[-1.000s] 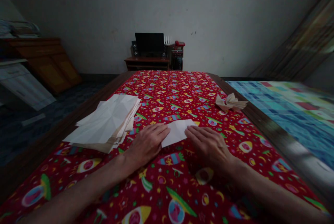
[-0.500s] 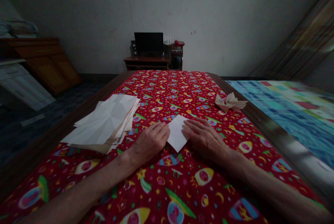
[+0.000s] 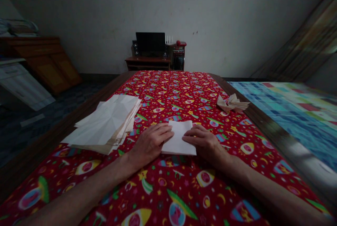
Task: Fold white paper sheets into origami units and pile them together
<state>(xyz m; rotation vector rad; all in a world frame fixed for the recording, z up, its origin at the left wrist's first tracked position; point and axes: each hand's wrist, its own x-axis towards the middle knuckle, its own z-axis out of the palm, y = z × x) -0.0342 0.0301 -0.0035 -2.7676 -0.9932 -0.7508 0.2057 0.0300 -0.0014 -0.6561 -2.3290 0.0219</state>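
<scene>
While both hands are down at the near-middle of the surface (image 3: 268,131), the small folded white sheet (image 3: 178,145) lies flat between them on the red rocket-print cloth (image 3: 184,96). Key relation: sheet sits inboard of both hands, right of the left hand (image 3: 151,143), left of the right hand (image 3: 209,145). Neither is clearly nearer; both touch it. Outline looks near square, so no long axis I can call; near edge runs roughly left-right.

Left fingers (image 3: 163,133) lie over the left side, fingertips on top. Right fingers (image 3: 193,134) are bent, tips over the right side. Gap between the two sets shows bare paper. Thumbs mostly hidden: can't tell pinch from press, either hand.

Creased paper stack (image 3: 110,120) is off left, near the left forearm. Pleated paper piece (image 3: 233,103) is farther out, far right.
</scene>
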